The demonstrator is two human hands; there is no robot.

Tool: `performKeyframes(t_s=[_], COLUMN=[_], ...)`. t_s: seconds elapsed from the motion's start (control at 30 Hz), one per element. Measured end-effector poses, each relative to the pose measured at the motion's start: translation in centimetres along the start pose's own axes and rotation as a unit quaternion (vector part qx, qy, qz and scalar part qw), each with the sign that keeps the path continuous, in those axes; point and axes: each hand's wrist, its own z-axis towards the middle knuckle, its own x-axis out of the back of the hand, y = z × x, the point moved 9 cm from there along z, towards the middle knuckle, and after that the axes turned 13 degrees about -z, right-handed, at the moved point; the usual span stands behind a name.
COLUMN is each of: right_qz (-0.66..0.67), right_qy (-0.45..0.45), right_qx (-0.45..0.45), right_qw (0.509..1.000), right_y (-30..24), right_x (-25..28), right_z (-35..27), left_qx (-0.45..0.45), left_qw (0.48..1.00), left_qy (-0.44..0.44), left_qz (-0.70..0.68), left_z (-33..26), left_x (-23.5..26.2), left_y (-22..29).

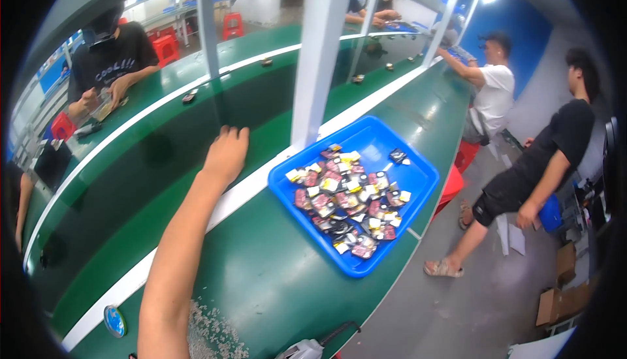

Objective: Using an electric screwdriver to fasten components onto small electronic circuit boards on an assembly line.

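My left hand point(225, 155) reaches out over the dark green conveyor belt point(140, 170), its back turned up. Its fingers are slightly bent with gaps between them, and nothing shows in them; the palm side is hidden. Right of the hand, a blue tray point(375, 145) rests on the green bench. A heap of small packets point(346, 192) in black, dark red, yellow and white fills much of it. One dark packet point(399, 156) lies apart near the tray's far right side. On the belt beyond my hand sits a small dark packet point(189, 96). My right hand is out of view.
White granules point(212, 333) are scattered on the near bench beside a round blue tin point(115, 320). A white device with a black cord point(304, 348) sits at the bench edge. A white post point(319, 59) rises behind the tray. Several people are around the line; one point(545, 156) walks at right.
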Motion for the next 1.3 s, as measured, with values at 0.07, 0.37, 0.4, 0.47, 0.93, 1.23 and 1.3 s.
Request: performKeyframes(t_s=[0.07,0.37,0.4,0.47,0.93,1.23,1.3], right_qz=[0.001,-0.001,0.007,-0.048,-0.171,-0.221,-0.225], right_qy=[0.003,-0.021,-0.019,-0.029,-0.023,0.049,0.049], right_qx=[-0.013,0.018,0.01,0.02,0.016,-0.084,-0.071], right_qw=[1.0,1.0,1.0,0.998,0.985,0.971,0.97], right_y=[0.3,0.0,-0.1,-0.5,2.6,9.3,10.2], right_x=[-0.1,-0.6,-0.2,1.0,-0.9,-1.5,-1.6], right_z=[0.1,-0.4,-0.2,0.2,-1.2,-5.7,-6.1], left_qx=[0.022,0.0,0.018,0.064,0.18,-0.028,-0.085], left_qw=[0.998,0.991,0.988,0.988,0.973,0.999,0.996], left_qy=[-0.061,-0.043,-0.039,-0.042,-0.013,0.013,0.022], left_qz=[0.026,-0.128,-0.145,-0.132,-0.143,-0.038,-0.009], left_z=[-0.6,-20.8,-24.0,-30.7,-49.6,-49.3,-49.2], left_x=[-0.8,15.9,17.8,20.0,21.1,20.5,20.9], left_y=[-1.0,4.9,5.8,7.5,13.4,15.4,16.5])
